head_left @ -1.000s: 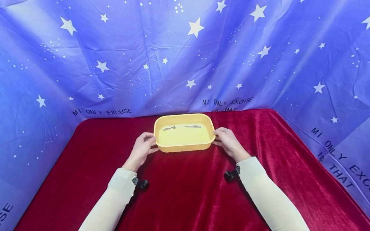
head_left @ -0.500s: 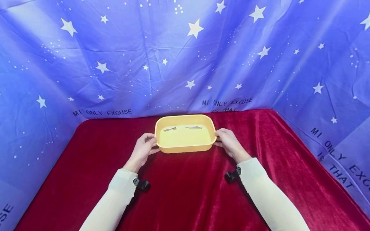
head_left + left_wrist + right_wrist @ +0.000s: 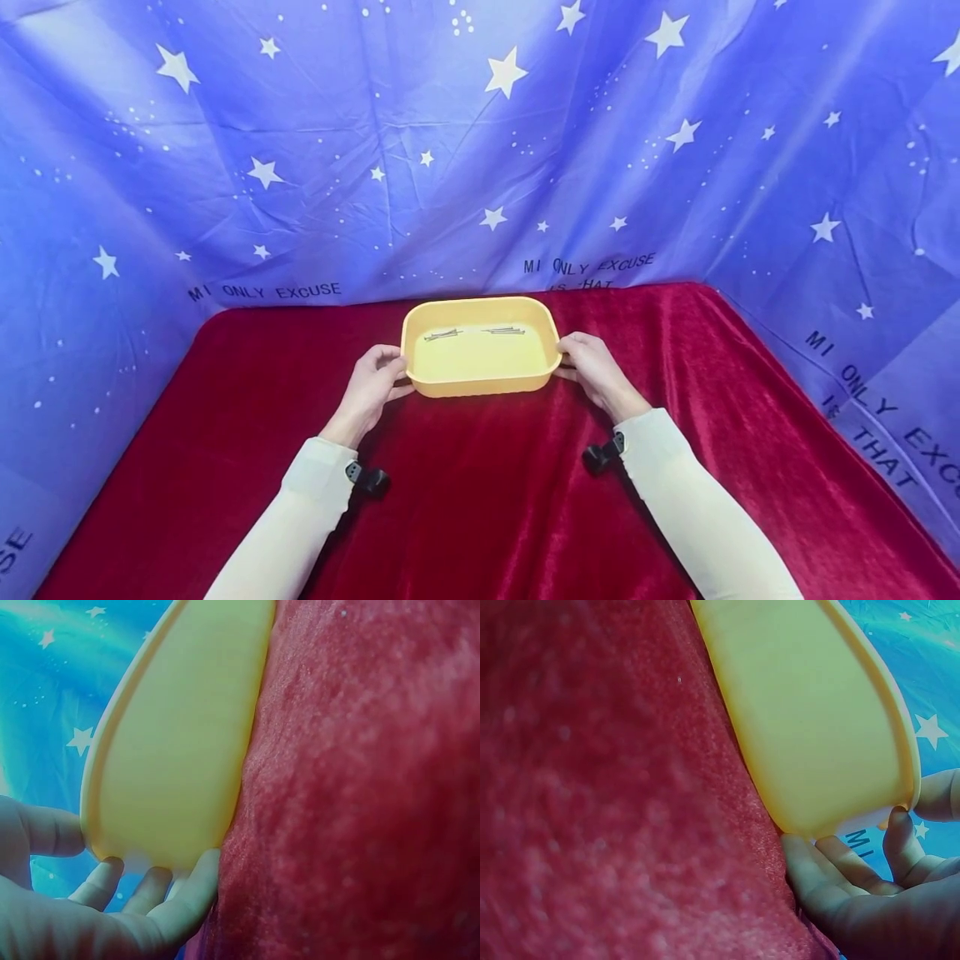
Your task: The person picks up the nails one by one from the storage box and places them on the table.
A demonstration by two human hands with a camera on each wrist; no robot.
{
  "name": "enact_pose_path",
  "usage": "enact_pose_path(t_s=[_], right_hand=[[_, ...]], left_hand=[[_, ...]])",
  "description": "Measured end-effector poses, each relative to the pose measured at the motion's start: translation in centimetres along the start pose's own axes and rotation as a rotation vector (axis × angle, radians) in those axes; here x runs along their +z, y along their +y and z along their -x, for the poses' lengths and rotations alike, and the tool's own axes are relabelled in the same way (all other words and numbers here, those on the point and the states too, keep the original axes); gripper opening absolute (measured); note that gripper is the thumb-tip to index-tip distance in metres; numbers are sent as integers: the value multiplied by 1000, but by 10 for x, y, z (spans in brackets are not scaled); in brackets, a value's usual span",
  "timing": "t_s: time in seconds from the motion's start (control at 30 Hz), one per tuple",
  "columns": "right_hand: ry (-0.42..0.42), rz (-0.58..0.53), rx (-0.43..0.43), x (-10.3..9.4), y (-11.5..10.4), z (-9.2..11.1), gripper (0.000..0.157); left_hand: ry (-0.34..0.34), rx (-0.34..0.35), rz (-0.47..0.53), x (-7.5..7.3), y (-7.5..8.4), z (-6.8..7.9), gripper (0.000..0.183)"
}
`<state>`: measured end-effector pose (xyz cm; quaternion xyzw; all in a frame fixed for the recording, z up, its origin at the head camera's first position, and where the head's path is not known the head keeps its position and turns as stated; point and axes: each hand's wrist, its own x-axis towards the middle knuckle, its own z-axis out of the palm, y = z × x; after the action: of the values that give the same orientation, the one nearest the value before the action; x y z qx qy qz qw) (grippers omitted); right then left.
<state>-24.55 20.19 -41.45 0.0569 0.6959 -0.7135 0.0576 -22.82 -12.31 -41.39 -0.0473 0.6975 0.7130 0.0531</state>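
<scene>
Left hand [image 3: 369, 385] and right hand [image 3: 596, 371] pinch the tray [image 3: 482, 387] at opposite ends — probably light, stiffish, those ends best for holding!

Left sleeve [image 3: 262, 525]: long, pale cream, plain, with a broad cuff [image 3: 318, 467] at the wrist
Right sleeve [image 3: 697, 500]: the same pale cream, plain, reaching the wrist
Left wrist camera [image 3: 372, 482]: small, black, rounded, pale specks on its mount [image 3: 352, 472]
Right wrist camera [image 3: 598, 457]: small, black, rounded
Hands [image 3: 367, 386]: bare
</scene>
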Motion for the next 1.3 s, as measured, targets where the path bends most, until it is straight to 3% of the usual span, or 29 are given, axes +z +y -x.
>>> enact_pose_path(t_s=[0.93,1.3], right_hand=[[-9,-13,7,0,2,-3,9],[-16,15,5,-2,0,-2,17]], left_hand=[[2,-9,20,-1,-1,-2,31],[-1,-10,30,0,0,0,30]])
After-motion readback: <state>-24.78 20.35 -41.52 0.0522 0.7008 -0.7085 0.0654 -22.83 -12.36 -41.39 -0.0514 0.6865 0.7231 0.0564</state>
